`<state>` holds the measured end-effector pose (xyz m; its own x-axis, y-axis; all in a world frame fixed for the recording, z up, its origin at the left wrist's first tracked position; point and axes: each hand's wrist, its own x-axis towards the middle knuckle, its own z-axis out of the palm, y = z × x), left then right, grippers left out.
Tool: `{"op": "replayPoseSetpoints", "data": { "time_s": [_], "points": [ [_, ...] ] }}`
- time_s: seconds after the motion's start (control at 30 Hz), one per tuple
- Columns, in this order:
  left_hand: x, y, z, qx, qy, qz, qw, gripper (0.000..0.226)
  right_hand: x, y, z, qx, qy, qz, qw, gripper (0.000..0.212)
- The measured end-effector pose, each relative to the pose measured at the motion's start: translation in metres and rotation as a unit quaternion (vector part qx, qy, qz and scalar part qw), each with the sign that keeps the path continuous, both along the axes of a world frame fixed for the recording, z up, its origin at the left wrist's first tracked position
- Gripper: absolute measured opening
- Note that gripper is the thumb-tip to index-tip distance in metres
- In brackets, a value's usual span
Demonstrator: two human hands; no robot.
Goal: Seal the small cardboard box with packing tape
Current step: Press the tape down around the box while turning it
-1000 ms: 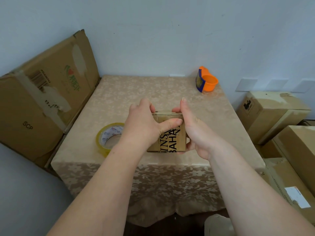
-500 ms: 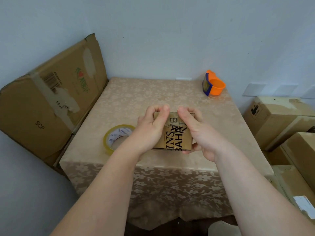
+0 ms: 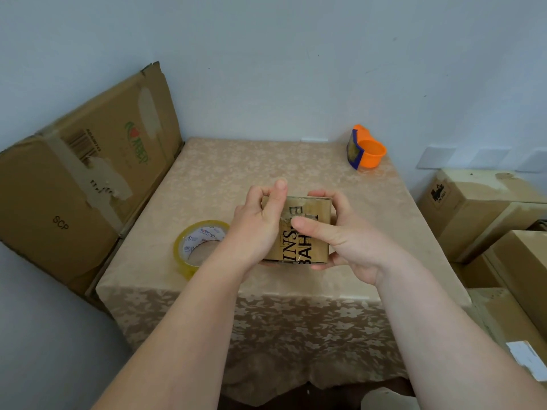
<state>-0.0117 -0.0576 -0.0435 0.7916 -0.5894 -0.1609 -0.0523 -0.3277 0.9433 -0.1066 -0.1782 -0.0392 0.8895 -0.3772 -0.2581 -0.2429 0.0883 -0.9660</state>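
A small brown cardboard box [image 3: 313, 214] with black lettering is held a little above the table, its top face shiny with clear tape. My left hand [image 3: 257, 223] grips its left side, thumb raised along the top edge. My right hand [image 3: 340, 235] holds the right side and underside, with its thumb lying across the lettered top. A roll of clear packing tape [image 3: 198, 244] lies flat on the table just left of my left wrist.
The table [image 3: 236, 179] has a beige flowered cloth. An orange tape dispenser [image 3: 365, 150] stands at the far right corner. A large flattened carton [image 3: 77, 179] leans on the wall at left. Several cardboard boxes [image 3: 479, 208] are stacked at right.
Both hands shifted on the box: the left thumb rose toward the far edge, and the right thumb slid down across the top toward the lettering. The box stayed between the hands.
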Motion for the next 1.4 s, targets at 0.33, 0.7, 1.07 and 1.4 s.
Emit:
{"op": "replayPoseSetpoints", "data": {
  "time_s": [0.33,0.7,1.07,1.4],
  "points": [
    [0.004,-0.006,-0.007,0.004,0.005,0.029,1.000,0.104,0.014,0.017,0.003,-0.073,0.037,-0.101,0.991,0.055],
    [0.000,-0.004,-0.001,-0.001,0.017,0.038,0.999,0.084,0.007,0.013,0.000,-0.098,0.035,-0.052,0.993,0.068],
    [0.000,-0.004,-0.005,0.006,0.020,0.026,0.999,0.112,0.021,0.025,0.001,-0.126,0.034,-0.169,0.977,0.075],
    [-0.001,-0.003,-0.002,-0.004,0.026,0.030,0.999,0.095,0.020,0.026,-0.001,-0.153,0.020,-0.179,0.972,0.068]
  ]
}}
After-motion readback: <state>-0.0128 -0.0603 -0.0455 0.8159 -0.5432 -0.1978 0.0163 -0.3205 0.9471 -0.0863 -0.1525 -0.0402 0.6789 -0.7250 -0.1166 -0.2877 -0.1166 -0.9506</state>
